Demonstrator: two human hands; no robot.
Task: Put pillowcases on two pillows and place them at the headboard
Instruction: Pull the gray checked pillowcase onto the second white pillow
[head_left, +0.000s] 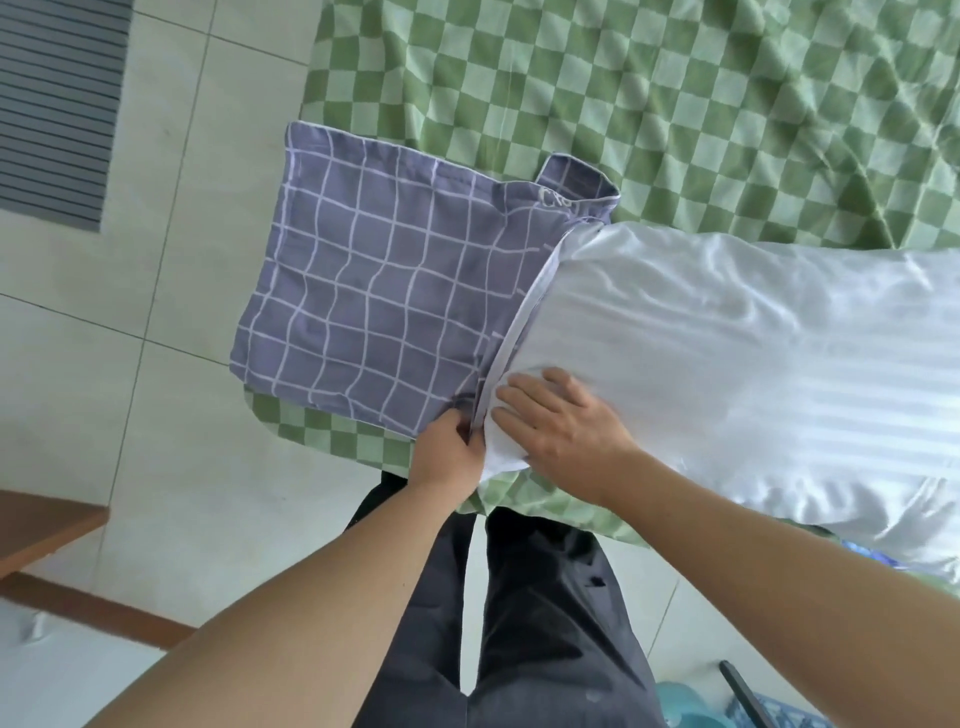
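Observation:
A purple pillowcase (384, 291) with a white grid pattern lies on the left corner of the bed. A white satin pillow (753, 353) lies to its right, its left end tucked into the case's opening. My left hand (449, 452) pinches the near edge of that opening. My right hand (561, 421) presses flat on the pillow's near left corner, fingers spread and pointing at the opening.
The bed carries a green checked sheet (675, 104). Pale floor tiles (171, 364) lie to the left, with a grey striped mat (57, 104) at top left and a brown wooden piece of furniture (41, 525) at lower left. My dark trousers (519, 623) stand at the bed's edge.

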